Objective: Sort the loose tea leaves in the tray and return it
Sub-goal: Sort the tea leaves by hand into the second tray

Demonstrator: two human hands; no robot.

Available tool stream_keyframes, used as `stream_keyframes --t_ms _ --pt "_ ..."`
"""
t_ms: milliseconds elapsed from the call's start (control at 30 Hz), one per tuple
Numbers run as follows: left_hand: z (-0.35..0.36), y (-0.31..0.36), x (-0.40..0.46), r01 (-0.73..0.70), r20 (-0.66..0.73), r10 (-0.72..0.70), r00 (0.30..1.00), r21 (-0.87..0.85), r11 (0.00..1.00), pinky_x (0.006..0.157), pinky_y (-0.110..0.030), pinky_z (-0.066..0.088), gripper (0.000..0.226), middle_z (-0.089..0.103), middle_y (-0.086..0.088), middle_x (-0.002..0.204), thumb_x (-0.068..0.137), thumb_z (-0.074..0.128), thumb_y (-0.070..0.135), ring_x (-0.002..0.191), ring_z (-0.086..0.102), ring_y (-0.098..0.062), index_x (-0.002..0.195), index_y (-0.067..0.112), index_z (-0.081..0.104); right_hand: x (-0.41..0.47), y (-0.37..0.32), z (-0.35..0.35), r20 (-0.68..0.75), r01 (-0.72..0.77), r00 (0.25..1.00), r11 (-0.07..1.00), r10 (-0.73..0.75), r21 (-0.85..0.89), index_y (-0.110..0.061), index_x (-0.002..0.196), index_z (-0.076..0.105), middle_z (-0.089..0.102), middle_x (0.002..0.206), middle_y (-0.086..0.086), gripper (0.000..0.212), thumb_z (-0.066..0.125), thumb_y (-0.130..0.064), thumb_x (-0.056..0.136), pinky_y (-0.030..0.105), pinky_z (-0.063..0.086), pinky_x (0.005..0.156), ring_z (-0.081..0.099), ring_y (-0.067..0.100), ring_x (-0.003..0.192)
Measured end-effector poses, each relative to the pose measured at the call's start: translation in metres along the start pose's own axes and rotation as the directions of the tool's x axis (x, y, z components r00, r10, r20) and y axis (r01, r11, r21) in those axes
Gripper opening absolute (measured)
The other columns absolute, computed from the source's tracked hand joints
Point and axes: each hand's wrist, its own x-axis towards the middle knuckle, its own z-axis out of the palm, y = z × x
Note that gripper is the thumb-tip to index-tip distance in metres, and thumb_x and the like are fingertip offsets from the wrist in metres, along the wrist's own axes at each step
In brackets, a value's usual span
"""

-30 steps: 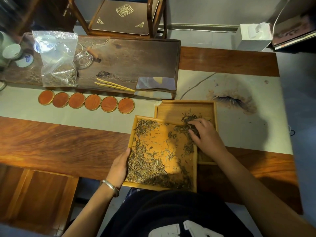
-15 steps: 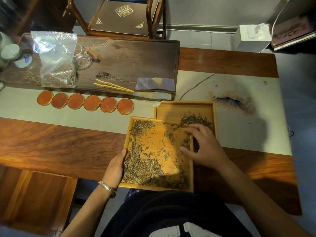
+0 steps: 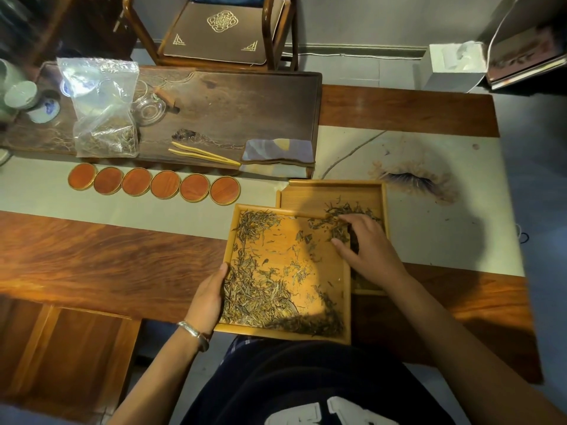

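A square bamboo tray (image 3: 345, 302) rests at the table's near edge, overlapping a second bamboo tray (image 3: 306, 194) behind it. Loose tea leaves (image 3: 260, 296) lie mostly along the front tray's left and bottom sides, with a small clump at its top left. A darker pile of leaves (image 3: 352, 210) sits in the rear tray. My left hand (image 3: 208, 296) grips the front tray's left rim. My right hand (image 3: 368, 253) lies palm down over the front tray's upper right corner, fingers spread and touching leaves there.
A dark wooden tea board (image 3: 239, 111) holds a plastic bag of tea (image 3: 104, 118), bamboo tongs (image 3: 202, 153), a folded cloth (image 3: 279, 154) and a glass dish (image 3: 148, 110). Several round wooden coasters (image 3: 165, 185) line the runner. A chair (image 3: 221, 29) stands behind the table.
The front tray has shifted slightly left and nearer. My right hand drew back from the rear tray's pile toward the front tray's right side, fingers spreading over the leaves.
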Motion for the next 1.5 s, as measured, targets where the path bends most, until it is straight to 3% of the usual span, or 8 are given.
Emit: stream_keyframes --t_ms 300,433,533,667,867,1067,1233,1500 --pt "0.002 -0.001 -0.003 -0.026 0.000 0.026 1.000 0.017 1.000 0.060 0.007 0.035 0.024 0.058 0.031 0.085 0.100 0.034 0.033 0.074 0.054 0.027 0.096 0.038 0.057 0.012 -0.003 -0.007 -0.104 -0.057 0.993 0.998 0.058 0.012 -0.013 0.118 0.059 0.056 0.113 0.004 0.025 0.048 -0.017 0.096 0.023 0.039 0.079 0.053 0.017 0.103" --pt "0.000 -0.005 0.001 -0.025 0.006 0.025 1.000 0.016 1.000 0.090 -0.014 0.037 0.040 0.061 0.009 0.115 0.099 0.034 0.038 0.102 0.057 0.000 0.123 0.018 0.059 0.008 -0.020 -0.008 -0.203 -0.061 0.978 0.994 0.041 -0.093 -0.013 0.114 0.061 0.055 0.109 0.003 0.024 0.052 -0.020 0.092 0.029 0.046 0.078 0.050 0.018 0.103" --pt "0.003 -0.001 0.001 -0.035 -0.003 0.035 0.999 0.013 0.999 0.090 -0.013 0.035 0.041 0.057 0.007 0.118 0.099 0.034 0.038 0.102 0.054 -0.001 0.125 0.017 0.057 0.010 -0.050 -0.003 -0.245 0.055 0.967 0.996 -0.069 -0.065 -0.014 0.114 0.060 0.055 0.110 0.002 0.027 0.054 -0.024 0.090 0.032 0.046 0.084 0.047 0.016 0.104" --pt "0.007 0.003 0.003 -0.013 0.014 0.013 1.000 -0.022 1.000 0.087 -0.022 0.038 0.038 0.062 0.005 0.114 0.099 0.035 0.037 0.099 0.058 -0.005 0.119 0.018 0.061 0.019 -0.090 0.016 -0.020 0.285 0.958 0.958 -0.286 -0.040 -0.026 0.126 0.049 0.049 0.125 -0.002 0.036 0.051 -0.035 0.091 0.028 0.038 0.091 0.042 0.013 0.115" --pt "0.012 0.003 -0.004 -0.024 0.031 0.026 0.999 -0.057 0.998 0.064 -0.002 0.043 0.031 0.069 0.013 0.094 0.100 0.036 0.031 0.083 0.065 0.006 0.102 0.023 0.066 0.030 -0.100 0.037 0.229 0.489 0.861 0.863 -0.454 -0.127 -0.026 0.140 0.043 0.032 0.150 0.007 0.052 0.053 -0.041 0.092 0.041 0.024 0.110 0.024 0.024 0.138" --pt "0.012 -0.001 -0.004 -0.020 -0.012 0.019 1.000 -0.045 0.999 0.072 0.001 0.040 0.033 0.064 0.012 0.107 0.099 0.035 0.034 0.096 0.059 0.002 0.112 0.022 0.062 0.011 -0.073 0.029 0.293 0.415 0.887 0.893 -0.356 -0.174 -0.028 0.140 0.039 0.022 0.155 0.001 0.046 0.048 -0.035 0.095 0.045 0.019 0.114 0.017 0.024 0.142" --pt "0.010 -0.006 -0.003 -0.005 -0.031 0.005 0.999 -0.012 1.000 0.109 -0.033 0.031 0.049 0.055 -0.004 0.133 0.098 0.033 0.041 0.122 0.049 -0.016 0.132 0.011 0.052 -0.004 -0.046 0.011 0.209 0.344 0.931 0.913 -0.300 -0.220 -0.017 0.130 0.053 0.041 0.144 0.007 0.037 0.049 -0.028 0.095 0.046 0.035 0.108 0.033 0.024 0.135" --pt "0.009 -0.007 -0.005 0.010 -0.006 -0.010 1.000 -0.031 0.999 0.086 -0.019 0.037 0.040 0.063 0.010 0.110 0.099 0.034 0.042 0.098 0.057 0.001 0.121 0.021 0.060 -0.001 -0.016 -0.004 -0.012 0.169 0.984 0.958 -0.176 -0.231 -0.011 0.119 0.061 0.054 0.124 0.010 0.028 0.057 -0.017 0.091 0.037 0.049 0.089 0.048 0.025 0.116"
